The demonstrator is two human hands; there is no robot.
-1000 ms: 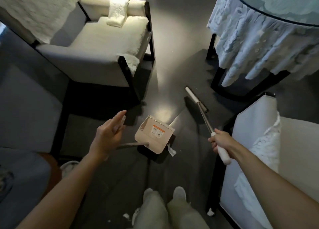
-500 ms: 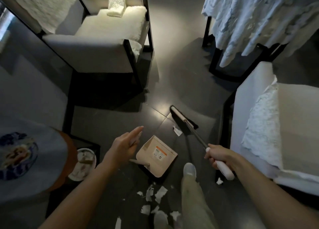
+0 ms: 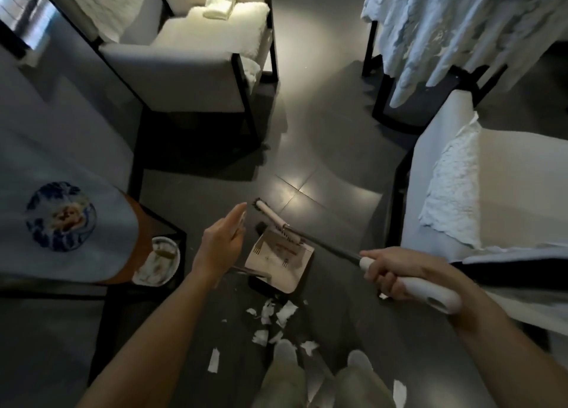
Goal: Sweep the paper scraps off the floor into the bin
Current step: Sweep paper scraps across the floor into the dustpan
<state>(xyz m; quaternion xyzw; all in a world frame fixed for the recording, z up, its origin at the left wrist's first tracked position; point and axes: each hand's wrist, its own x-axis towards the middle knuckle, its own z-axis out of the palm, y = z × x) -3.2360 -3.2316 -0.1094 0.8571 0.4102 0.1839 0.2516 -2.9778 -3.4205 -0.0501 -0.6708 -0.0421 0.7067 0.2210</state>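
Observation:
Torn white paper scraps (image 3: 278, 315) lie on the dark floor just in front of my feet. A beige dustpan (image 3: 276, 269) stands beyond them, tilted, on a thin grey pole. My left hand (image 3: 221, 244) holds the top of that pole, fingers fairly straight. My right hand (image 3: 387, 272) grips the white handle of the broom (image 3: 325, 246). The broom head (image 3: 270, 215) lies across the far edge of the dustpan. A small round white bin (image 3: 156, 261) with scraps in it stands on the floor to the left.
A white armchair (image 3: 190, 60) stands at the back left and another white seat (image 3: 491, 198) at the right. A table with a lace cloth (image 3: 455, 32) is at the back right. A side table with a blue-patterned cloth (image 3: 61, 217) is at the left.
My view has tilted down, bringing the scraps at my feet into sight. The broom head has swung left and nearer, from the open floor onto the dustpan's far edge.

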